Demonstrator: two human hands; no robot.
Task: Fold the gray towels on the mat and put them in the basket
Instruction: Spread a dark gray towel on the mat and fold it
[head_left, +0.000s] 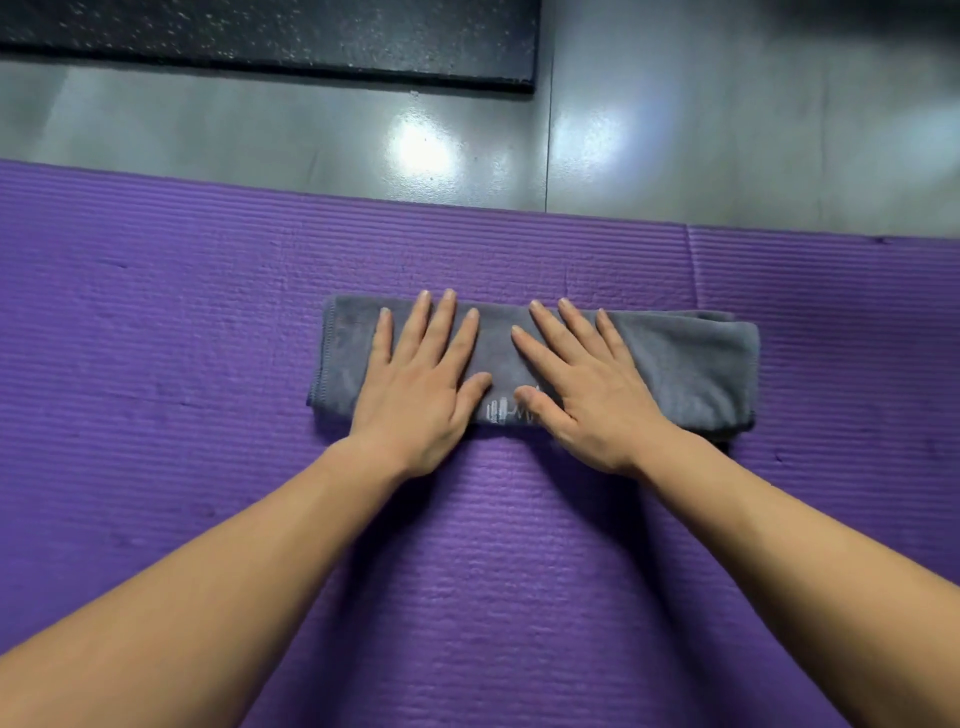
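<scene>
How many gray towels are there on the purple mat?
1. The gray towel lies folded in a long strip in the middle of the purple mat, with the left hand and right hand pressing flat on it. More towels may be outside the view.

The folded gray cloth towel (691, 364) lay crosswise on the purple ribbed foam mat (156, 364), the left hand (415, 395) flat on its left part, the right hand (587, 400) on its middle. Behind the mat lay glossy gray floor (260, 135), then a black speckled rubber slab (260, 36).
</scene>
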